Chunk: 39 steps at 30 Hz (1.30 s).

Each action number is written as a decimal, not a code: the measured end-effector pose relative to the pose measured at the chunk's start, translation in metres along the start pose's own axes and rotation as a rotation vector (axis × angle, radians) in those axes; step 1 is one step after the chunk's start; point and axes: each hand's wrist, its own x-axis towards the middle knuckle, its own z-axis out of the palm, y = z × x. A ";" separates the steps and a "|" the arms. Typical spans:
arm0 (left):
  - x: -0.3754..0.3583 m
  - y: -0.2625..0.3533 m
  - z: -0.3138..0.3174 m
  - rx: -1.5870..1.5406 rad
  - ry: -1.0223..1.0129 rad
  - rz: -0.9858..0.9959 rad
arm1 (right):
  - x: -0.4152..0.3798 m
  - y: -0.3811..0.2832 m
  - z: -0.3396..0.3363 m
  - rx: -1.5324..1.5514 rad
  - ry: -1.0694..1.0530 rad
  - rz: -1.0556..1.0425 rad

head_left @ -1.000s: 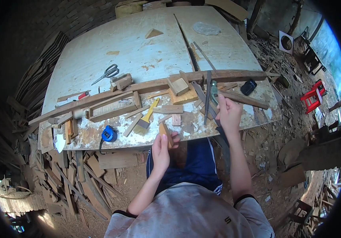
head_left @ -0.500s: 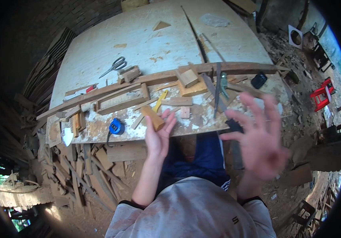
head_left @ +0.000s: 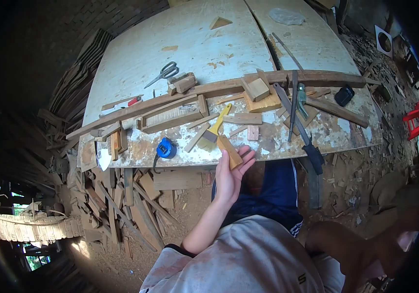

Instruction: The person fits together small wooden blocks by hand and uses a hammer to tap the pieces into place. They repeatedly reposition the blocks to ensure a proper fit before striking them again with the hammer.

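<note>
A small tan wooden block [head_left: 230, 152] rests between the thumb and fingers of my left hand [head_left: 232, 173], just over the bench's front edge. Its fingers are partly spread, but the block is held. A yellow-handled brush [head_left: 220, 119] lies on the bench just beyond the block. At the lower right my right arm [head_left: 339, 244] reaches into shadow, away from the bench; its hand is too dark and blurred to make out, with its fingers hidden. Near my left hand are a small pinkish block [head_left: 253, 132] and a flat strip of wood [head_left: 242, 118].
On the workbench [head_left: 141, 58] are a blue tape measure [head_left: 166, 148], scissors [head_left: 165, 72], a wooden frame [head_left: 173, 116], a long beam [head_left: 136, 110], a hammer [head_left: 301, 100] and a black-handled saw [head_left: 314, 155]. Wood scraps [head_left: 141, 215] litter the floor.
The view has shifted, so the bench sits further right. My right hand, spread above the bench's right front before, has moved down and right into shadow. My left hand still holds the block.
</note>
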 end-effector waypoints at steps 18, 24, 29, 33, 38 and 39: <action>-0.003 -0.013 0.001 0.014 -0.027 -0.013 | -0.035 0.013 -0.012 -0.076 -0.032 -0.014; -0.003 -0.012 0.003 0.025 -0.037 0.003 | -0.036 0.015 -0.013 -0.092 -0.039 -0.016; -0.004 -0.010 0.004 0.040 -0.028 0.003 | -0.035 0.013 -0.017 -0.085 -0.049 -0.003; -0.005 -0.011 0.003 0.051 -0.029 0.005 | -0.036 0.014 -0.018 -0.080 -0.052 0.006; -0.005 -0.012 0.002 0.073 -0.017 0.014 | -0.040 0.012 -0.015 -0.058 -0.070 0.029; -0.005 -0.012 0.002 0.076 -0.017 0.017 | -0.041 0.012 -0.014 -0.051 -0.069 0.032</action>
